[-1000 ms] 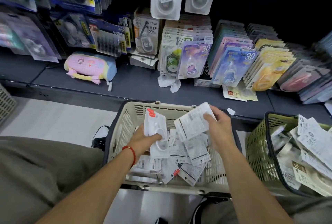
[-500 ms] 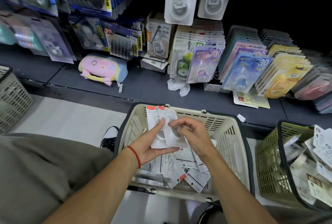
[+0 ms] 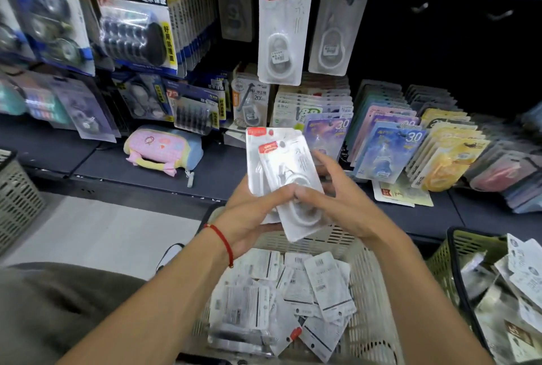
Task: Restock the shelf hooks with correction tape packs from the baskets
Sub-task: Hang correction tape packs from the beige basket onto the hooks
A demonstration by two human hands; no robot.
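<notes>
— What are you holding right now?

— I'm gripping two white, red-tabbed plastic correction tape packs (image 3: 283, 177), fanned one over the other. My left hand (image 3: 249, 218) is curling round their lower left edge, and my right hand (image 3: 337, 203) is closing on them from the right, thumb across the front pack.

— Where are they relative to the basket?

— They're hovering above the far rim of the cream plastic lattice basket (image 3: 369, 320), which is lying below my wrists with more flat white packs (image 3: 293, 291) heaped inside, mostly label side up.

— And beyond the basket?

— Two matching white packs are hanging on the shelf hooks (image 3: 281, 33) straight above what I'm holding. A green lattice basket (image 3: 448, 262) of packs is sitting just right of the cream one, and a pink and blue pouch (image 3: 164, 149) is lying on the dark shelf to its upper left.
</notes>
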